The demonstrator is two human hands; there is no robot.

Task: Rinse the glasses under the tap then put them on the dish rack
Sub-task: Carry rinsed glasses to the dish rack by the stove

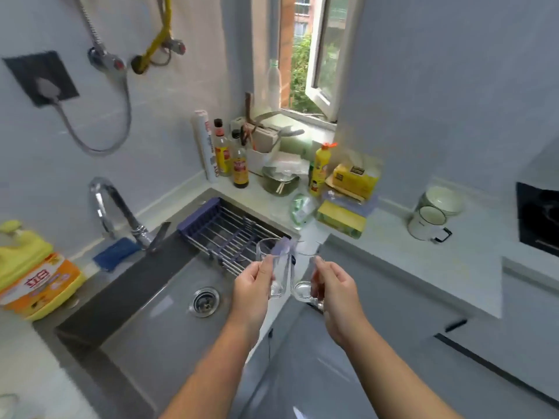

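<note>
My left hand [252,285] grips a clear glass [276,267], upright, over the right part of the grey sink [145,297]. Beside it my right hand [334,293] grips a second clear glass [304,272], tilted, at the sink's right rim. The two glasses almost touch. A wire dish rack [223,229] with blue ends spans the far end of the sink, just beyond the glasses, and nothing lies in it. The chrome tap [116,207] stands at the sink's left side; no water runs from it.
A yellow detergent jug [36,273] and a blue cloth [116,252] sit left of the sink. Bottles [239,164], a dish-soap bottle [320,167], sponges [340,219] and a bowl [279,179] crowd the far corner. A white mug [426,223] stands on the right counter beside a black hob [538,219].
</note>
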